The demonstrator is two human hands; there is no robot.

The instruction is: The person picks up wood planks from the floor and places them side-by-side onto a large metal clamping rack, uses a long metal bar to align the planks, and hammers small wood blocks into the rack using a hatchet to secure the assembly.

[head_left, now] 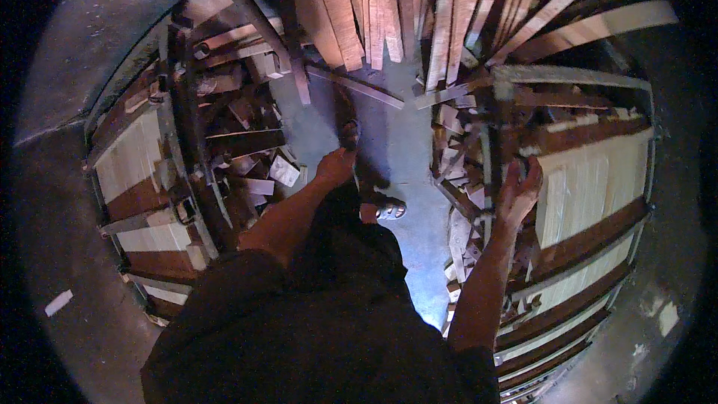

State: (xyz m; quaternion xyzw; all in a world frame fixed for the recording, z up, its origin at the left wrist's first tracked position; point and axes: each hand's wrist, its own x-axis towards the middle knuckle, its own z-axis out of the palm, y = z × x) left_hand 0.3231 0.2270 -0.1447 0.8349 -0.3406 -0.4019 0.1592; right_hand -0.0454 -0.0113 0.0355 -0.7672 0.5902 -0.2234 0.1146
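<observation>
My left hand (337, 167) hangs over the grey floor in the middle, in front of my body. Its fingers are dim and point away from me, and I cannot make out whether they hold anything. Past it, a sandalled foot (349, 133) shows darkly. My right hand (521, 191) is at the inner side of the right-hand rack (572, 75), next to a pale wooden panel (591, 183). Its thumb and fingers are bent but apart, with a dark gap between them and no held thing visible. Whether it touches the rack is unclear.
Long wooden strips (374, 7) stand or lean in a bundle ahead. A left-hand rack (179, 202) holds pale panels too. Wood offcuts (258, 179) are heaped along both racks' inner sides. A loose strip (357, 87) crosses the aisle ahead. My other sandalled foot (390, 212) is on the floor.
</observation>
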